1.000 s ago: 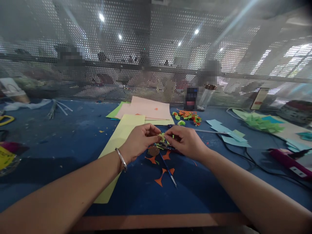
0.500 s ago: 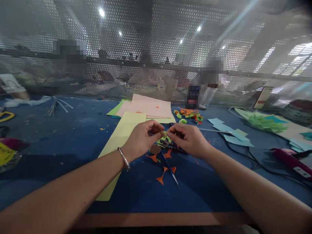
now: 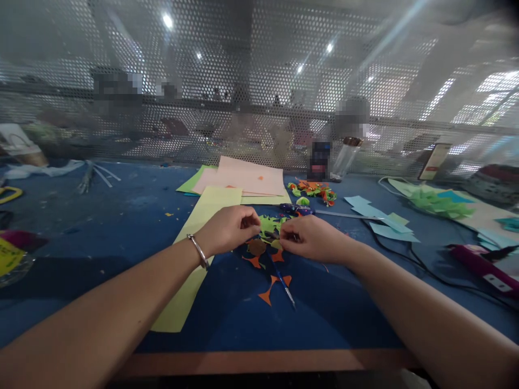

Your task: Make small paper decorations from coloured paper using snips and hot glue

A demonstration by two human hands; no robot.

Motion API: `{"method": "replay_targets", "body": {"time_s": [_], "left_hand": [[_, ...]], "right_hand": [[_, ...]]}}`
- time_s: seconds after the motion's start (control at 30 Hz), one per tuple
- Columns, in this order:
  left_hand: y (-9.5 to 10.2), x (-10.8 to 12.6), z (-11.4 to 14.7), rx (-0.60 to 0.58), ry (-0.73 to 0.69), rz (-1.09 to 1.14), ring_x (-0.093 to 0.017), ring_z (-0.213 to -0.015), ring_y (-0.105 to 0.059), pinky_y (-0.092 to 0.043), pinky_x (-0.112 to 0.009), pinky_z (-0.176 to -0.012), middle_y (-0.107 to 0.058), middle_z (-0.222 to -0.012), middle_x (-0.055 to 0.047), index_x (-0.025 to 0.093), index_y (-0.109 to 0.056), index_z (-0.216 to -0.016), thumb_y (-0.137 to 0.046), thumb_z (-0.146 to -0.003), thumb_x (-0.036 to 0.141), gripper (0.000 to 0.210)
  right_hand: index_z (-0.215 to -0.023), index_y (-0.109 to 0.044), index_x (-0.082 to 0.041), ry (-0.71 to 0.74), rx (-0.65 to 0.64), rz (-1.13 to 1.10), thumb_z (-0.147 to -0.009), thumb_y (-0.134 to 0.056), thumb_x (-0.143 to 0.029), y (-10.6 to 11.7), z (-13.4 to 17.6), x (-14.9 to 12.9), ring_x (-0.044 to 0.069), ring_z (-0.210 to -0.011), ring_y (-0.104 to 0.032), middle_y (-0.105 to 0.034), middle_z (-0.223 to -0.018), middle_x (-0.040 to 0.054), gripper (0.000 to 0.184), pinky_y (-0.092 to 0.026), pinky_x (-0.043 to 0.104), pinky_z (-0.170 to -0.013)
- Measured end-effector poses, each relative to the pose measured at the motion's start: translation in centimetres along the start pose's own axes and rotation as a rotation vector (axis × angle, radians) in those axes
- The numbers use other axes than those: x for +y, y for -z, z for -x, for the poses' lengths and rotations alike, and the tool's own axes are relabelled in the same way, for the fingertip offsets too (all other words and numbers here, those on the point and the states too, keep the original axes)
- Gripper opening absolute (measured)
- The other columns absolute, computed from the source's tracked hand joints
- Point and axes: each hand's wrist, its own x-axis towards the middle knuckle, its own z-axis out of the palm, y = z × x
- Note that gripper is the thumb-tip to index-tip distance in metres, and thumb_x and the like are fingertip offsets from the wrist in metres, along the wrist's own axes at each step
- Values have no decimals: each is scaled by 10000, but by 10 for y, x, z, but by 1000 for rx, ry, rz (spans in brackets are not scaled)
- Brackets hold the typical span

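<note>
My left hand (image 3: 236, 229), with a silver bangle at its wrist, has thumb and fingers curled together above the yellow paper strip's (image 3: 221, 202) right side; whatever is between the fingertips is hidden. My right hand (image 3: 310, 240) pinches a small yellowish paper piece (image 3: 276, 245) at its fingertips. Between the hands lie green paper scraps (image 3: 271, 221) and a dark tool (image 3: 271, 235), partly covered. Just below sit a round brown disc (image 3: 257, 247), orange paper scraps (image 3: 265, 296) and a slim blue stick-like tool (image 3: 284, 283) with a silvery tip.
Pink sheets (image 3: 251, 175) lie behind the hands, beside a pile of orange and green curled paper pieces (image 3: 314, 189). Light blue papers (image 3: 391, 229), black cables and a magenta device (image 3: 482, 270) are on the right. A perforated metal screen (image 3: 259, 81) rises at the back.
My hands have moved apart and slightly down. The small yellowish piece, earlier between both hands' fingertips, is now at my right fingertips, lower beside the brown disc.
</note>
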Motion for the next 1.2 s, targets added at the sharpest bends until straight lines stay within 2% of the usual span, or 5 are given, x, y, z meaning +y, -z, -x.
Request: {"method": "replay_targets", "body": {"time_s": [0.23,0.5,0.87,1.0,1.2], "left_hand": [[-2,8,6,-120,-59,-149,-219,-776,-595,-413,-309,-641,-642,-932,-69,218,-697,-995,-731,-729,537,417],[-1,11,4,-114,-68,-158,-232,-842,-600,-418,-313,-689,-648,-943,-74,196,-692,-1016,-703,-781,475,365],[0,11,5,-221,-16,-184,-216,-739,-575,-381,-308,-609,-620,-877,-62,198,-689,-857,-728,-706,400,255],[8,7,2,-127,23,-158,-197,-705,-588,-386,-308,-615,-663,-837,-58,204,-704,-788,-641,-800,409,215],[35,-22,-7,232,152,-256,-197,-758,-628,-428,-299,-679,-730,-920,-66,184,-709,-841,-561,-872,391,257]], "right_hand": [[-755,-639,-192,20,-8,19,-858,-568,-198,-2,0,4,125,-614,-533,-650,-691,11,126,-288,281,-567],[-738,-624,-187,-10,97,-32,-878,-561,-249,4,2,2,110,-601,-507,-623,-682,-7,166,-298,267,-555],[-808,-686,-184,55,-68,-68,-922,-594,-388,3,3,6,117,-591,-523,-642,-680,3,252,-300,264,-542],[-838,-702,-187,-28,-55,-168,-925,-592,-385,9,5,7,111,-546,-521,-628,-637,-12,243,-305,254,-519],[-823,-689,-192,-92,-52,-56,-887,-620,-333,9,5,13,125,-543,-534,-632,-642,-3,169,-284,260,-516]]}}
